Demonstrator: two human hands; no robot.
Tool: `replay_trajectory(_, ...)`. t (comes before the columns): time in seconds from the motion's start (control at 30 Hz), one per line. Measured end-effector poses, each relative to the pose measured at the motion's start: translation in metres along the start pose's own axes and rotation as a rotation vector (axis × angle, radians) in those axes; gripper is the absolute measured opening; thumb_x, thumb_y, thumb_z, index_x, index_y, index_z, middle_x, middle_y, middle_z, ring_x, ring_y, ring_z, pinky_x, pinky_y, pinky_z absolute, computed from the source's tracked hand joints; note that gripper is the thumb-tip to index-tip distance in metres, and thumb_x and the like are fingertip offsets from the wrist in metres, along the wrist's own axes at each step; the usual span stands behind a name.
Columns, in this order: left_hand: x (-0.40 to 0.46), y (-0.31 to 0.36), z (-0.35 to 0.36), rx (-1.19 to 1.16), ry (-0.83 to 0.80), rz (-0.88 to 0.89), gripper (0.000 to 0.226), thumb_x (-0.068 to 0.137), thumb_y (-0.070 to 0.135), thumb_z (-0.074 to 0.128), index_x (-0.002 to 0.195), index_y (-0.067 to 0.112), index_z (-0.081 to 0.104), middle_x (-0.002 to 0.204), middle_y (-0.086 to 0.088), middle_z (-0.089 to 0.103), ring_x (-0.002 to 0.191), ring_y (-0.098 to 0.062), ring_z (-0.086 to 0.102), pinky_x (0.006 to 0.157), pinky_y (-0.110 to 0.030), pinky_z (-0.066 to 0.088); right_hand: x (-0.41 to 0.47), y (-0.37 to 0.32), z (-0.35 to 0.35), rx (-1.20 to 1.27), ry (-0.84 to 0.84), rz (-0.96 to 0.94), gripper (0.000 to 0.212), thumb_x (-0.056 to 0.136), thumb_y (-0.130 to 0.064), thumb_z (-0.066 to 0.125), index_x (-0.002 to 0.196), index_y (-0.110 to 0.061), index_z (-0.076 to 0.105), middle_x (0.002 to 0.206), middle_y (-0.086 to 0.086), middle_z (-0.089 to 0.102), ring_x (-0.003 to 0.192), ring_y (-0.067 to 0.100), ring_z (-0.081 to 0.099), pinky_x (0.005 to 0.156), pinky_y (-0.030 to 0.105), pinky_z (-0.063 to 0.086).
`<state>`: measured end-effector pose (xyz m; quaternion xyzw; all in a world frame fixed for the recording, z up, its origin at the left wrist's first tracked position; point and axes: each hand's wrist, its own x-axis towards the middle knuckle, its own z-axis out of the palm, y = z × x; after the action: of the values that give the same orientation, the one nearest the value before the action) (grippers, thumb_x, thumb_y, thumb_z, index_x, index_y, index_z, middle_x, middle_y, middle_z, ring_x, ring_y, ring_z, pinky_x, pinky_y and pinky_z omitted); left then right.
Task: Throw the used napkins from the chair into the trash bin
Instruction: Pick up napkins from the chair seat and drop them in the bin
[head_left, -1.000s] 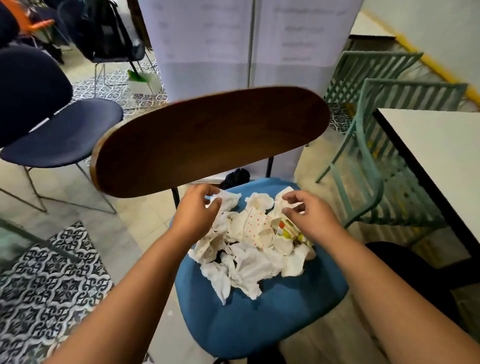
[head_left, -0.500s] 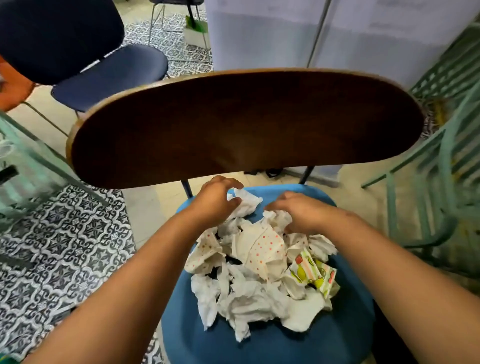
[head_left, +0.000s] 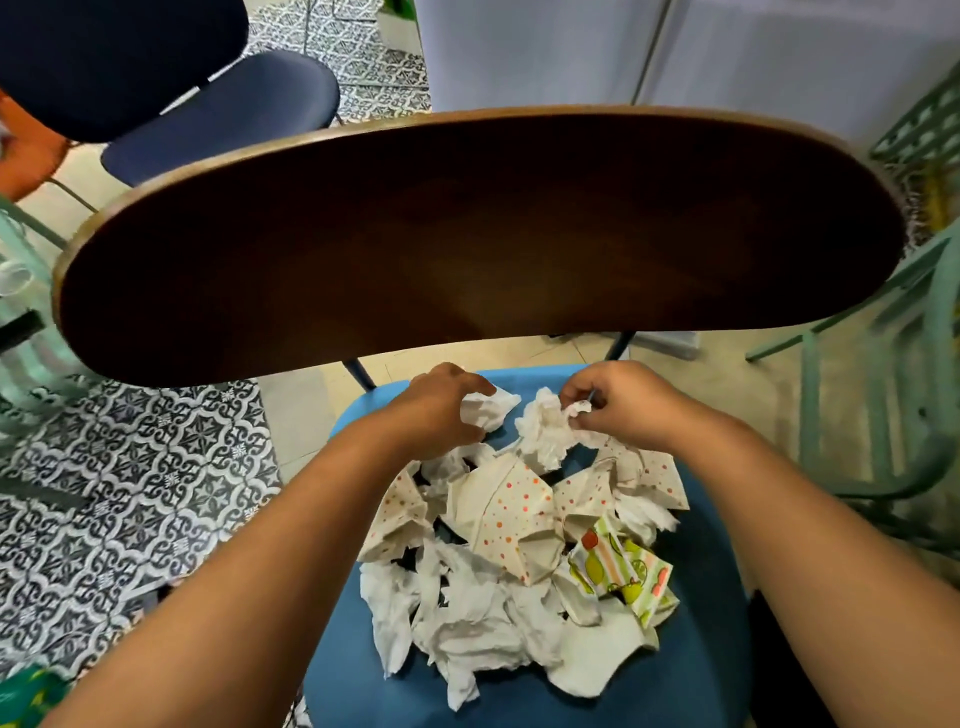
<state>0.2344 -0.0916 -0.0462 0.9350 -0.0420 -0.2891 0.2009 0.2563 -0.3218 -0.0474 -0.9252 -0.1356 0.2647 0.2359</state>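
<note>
Blue chair seat (head_left: 691, 670) carries a heap of used napkins (head_left: 498, 571) — crumpled white pieces near, orange-dotted ones mid-pile, one fruit-print napkin (head_left: 623, 571) at the right near edge. Left hand (head_left: 441, 410) at the far left of the heap, fingers curled around a white napkin (head_left: 491, 410). Right hand (head_left: 618, 402) at the far right, fingertips pinched on a white crumpled wad (head_left: 545, 434) lifted slightly above the pile. Dark wooden backrest (head_left: 467, 244) spans the far side of the seat. Patterned floor tiles (head_left: 130, 499) left; navy chair (head_left: 223, 109) far left; green metal chair (head_left: 893, 395) right — trash bin not seen
</note>
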Motion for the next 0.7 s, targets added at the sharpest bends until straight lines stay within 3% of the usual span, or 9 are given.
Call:
replay_trajectory(0.23, 0.005, 0.005, 0.01, 0.041, 0.038, -0.016, 0.041, 0.088, 0.013, 0.066, 0.125, 0.029, 0.058, 0.136, -0.001, 0.048, 0.118, -0.024, 0.053, 0.095, -0.031, 0.047, -0.005, 0.011, 0.0, 0.092, 0.007, 0.049, 0.022, 0.076, -0.021, 0.076, 0.084, -0.037, 0.063, 0.097, -0.009, 0.066, 0.088, 0.012, 0.061, 0.08, 0.03, 0.051)
replay_trajectory(0.43, 0.003, 0.003, 0.01, -0.021, 0.064, -0.014, 0.029, 0.09, 0.013, 0.064, 0.117, 0.022, 0.063, 0.129, 0.001, 0.057, 0.102, -0.015, 0.055, 0.084, -0.024, 0.046, -0.01, 0.014, -0.001, 0.174, 0.046, 0.064, 0.02, 0.077, -0.019, 0.076, 0.09, -0.03, 0.066, 0.096, -0.008, 0.066, 0.083, 0.011, 0.06, 0.074, 0.026, 0.047)
replay_trajectory(0.57, 0.0, 0.0, 0.006, -0.095, 0.082, -0.008, 0.024, 0.09, 0.016, 0.064, 0.114, 0.021, 0.062, 0.121, 0.002, 0.061, 0.097, -0.013, 0.056, 0.08, -0.023, 0.045, -0.011, 0.017, -0.003, 0.226, 0.061, 0.056, 0.02, 0.077, -0.019, 0.076, 0.083, -0.032, 0.063, 0.088, -0.008, 0.063, 0.072, 0.005, 0.055, 0.061, 0.021, 0.039)
replay_trajectory(0.7, -0.002, -0.002, 0.002, -0.119, 0.124, 0.005, 0.019, 0.09, 0.017, 0.064, 0.109, 0.021, 0.064, 0.111, 0.004, 0.061, 0.095, -0.016, 0.057, 0.077, -0.025, 0.044, -0.011, 0.018, -0.003, 0.283, 0.077, 0.061, 0.02, 0.076, -0.018, 0.078, 0.086, -0.03, 0.065, 0.094, -0.003, 0.068, 0.08, 0.012, 0.06, 0.068, 0.025, 0.043)
